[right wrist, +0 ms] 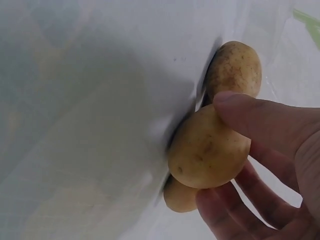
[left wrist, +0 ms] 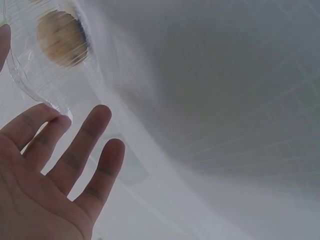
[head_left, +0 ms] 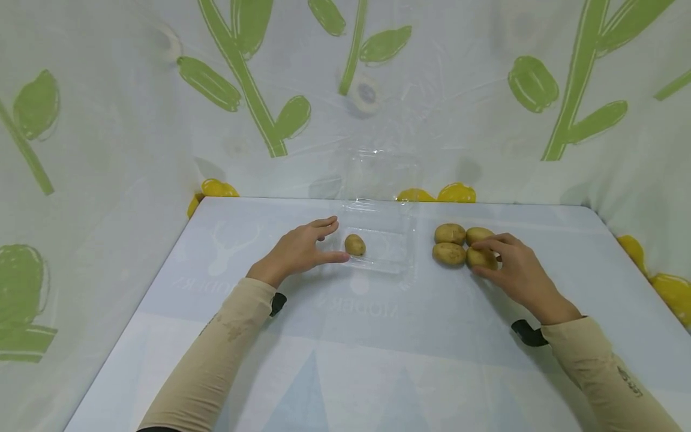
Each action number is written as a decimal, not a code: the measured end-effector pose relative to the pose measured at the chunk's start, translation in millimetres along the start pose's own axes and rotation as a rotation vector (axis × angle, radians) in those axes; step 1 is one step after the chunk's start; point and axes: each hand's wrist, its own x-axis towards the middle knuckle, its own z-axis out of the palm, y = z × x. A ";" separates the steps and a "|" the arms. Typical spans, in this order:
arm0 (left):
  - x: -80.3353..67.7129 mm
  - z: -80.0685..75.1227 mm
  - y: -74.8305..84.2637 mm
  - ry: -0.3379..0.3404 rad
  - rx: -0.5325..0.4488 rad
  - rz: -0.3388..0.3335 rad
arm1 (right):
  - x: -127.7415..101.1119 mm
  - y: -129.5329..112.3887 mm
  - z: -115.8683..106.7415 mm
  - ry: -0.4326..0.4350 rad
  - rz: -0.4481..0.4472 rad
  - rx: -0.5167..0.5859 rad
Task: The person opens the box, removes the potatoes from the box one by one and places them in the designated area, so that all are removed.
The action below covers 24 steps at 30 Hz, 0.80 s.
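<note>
A clear plastic clamshell box [head_left: 385, 267] stands on the table with its lid raised, and one small potato [head_left: 354, 245] lies in its left part. My left hand [head_left: 302, 247] is at the box's left side, thumb and fingers spread. In the left wrist view, its index and middle fingertips [left wrist: 62, 120] touch the clear rim; the other two fingers are free. To the right of the box, several potatoes [head_left: 449, 254] lie in a close group. My right hand [head_left: 515, 264] holds the near right potato [right wrist: 207, 150] between thumb and fingers. Another potato [right wrist: 234, 70] lies right beside it.
The white table [head_left: 345, 372] bears pale blue printing. A white curtain [head_left: 432, 120] with green leaf prints rises behind and at both sides, close to the table's edges. The raised lid [head_left: 378, 174] stands near the back edge.
</note>
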 end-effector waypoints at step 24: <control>-0.8 -0.2 -0.6 -0.009 0.006 -0.007 | -0.4 -1.4 -1.5 0.031 0.004 -0.012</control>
